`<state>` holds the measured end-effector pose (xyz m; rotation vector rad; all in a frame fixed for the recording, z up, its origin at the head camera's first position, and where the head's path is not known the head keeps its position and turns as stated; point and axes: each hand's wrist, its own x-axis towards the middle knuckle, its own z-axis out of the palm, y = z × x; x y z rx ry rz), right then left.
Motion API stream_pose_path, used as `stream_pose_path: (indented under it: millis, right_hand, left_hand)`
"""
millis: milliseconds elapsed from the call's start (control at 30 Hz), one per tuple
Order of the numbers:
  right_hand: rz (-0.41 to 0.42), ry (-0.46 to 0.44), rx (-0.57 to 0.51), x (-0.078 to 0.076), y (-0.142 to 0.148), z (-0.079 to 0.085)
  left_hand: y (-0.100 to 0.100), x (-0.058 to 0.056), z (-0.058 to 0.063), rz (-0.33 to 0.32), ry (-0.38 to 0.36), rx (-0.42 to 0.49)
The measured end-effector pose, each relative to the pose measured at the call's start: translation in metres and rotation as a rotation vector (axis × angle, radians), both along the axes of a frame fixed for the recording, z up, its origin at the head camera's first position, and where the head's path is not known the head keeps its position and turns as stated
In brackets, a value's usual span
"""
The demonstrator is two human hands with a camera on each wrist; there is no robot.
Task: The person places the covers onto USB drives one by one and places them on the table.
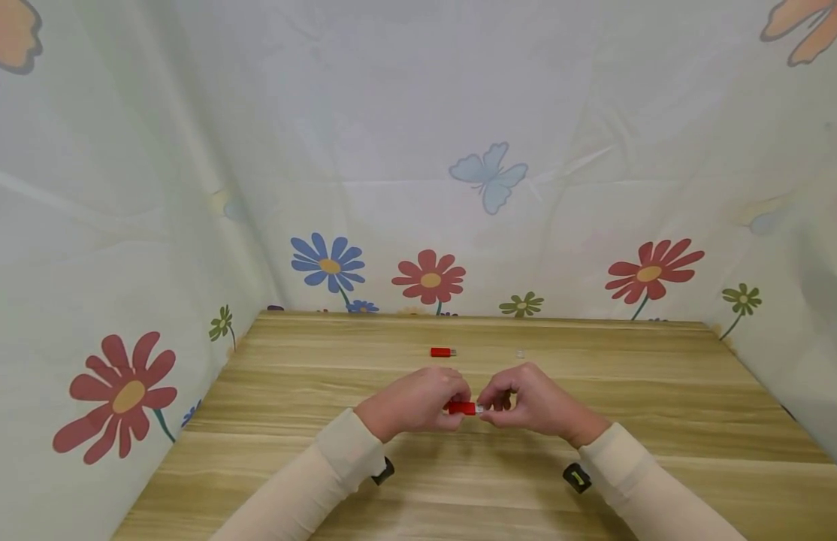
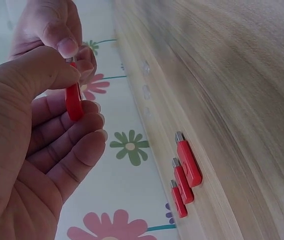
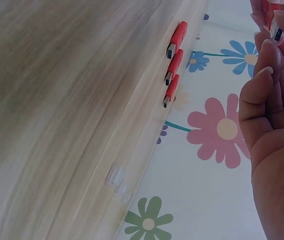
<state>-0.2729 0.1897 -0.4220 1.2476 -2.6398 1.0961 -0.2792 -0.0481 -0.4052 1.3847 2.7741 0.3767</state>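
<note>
A red USB flash drive (image 1: 462,408) is pinched between the thumb and fingers of my left hand (image 1: 421,398), its plug end facing right. My right hand (image 1: 530,402) meets it there, thumb and fingertips pinching a small clear cap at the metal plug (image 3: 276,34). The two hands' fingertips nearly meet in the left wrist view, partly hiding the plug. Beyond them, more red USB flash drives (image 2: 189,162) lie in a row on the table, plugs all pointing the same way; the head view shows just one drive (image 1: 441,352) past the left hand.
Small clear caps (image 3: 116,176) lie in a row on the wooden table (image 1: 364,342), to the right of the drives. A flower-printed sheet (image 1: 418,195) stands as a wall behind the table and along both sides.
</note>
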Motion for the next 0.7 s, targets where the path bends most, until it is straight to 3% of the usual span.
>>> stream_pose_path:
  millis: [300, 700]
  right_hand:
    - [0.005, -0.015, -0.014, -0.0023, 0.0007, -0.0023]
    - [0.041, 0.007, -0.018, -0.0057, -0.0031, -0.0030]
  left_hand:
    - [0.0025, -0.0006, -0.0001, 0.007, -0.007, -0.013]
    - [0.0009, 0.0001, 0.0017, -0.038, 0.049, -0.040]
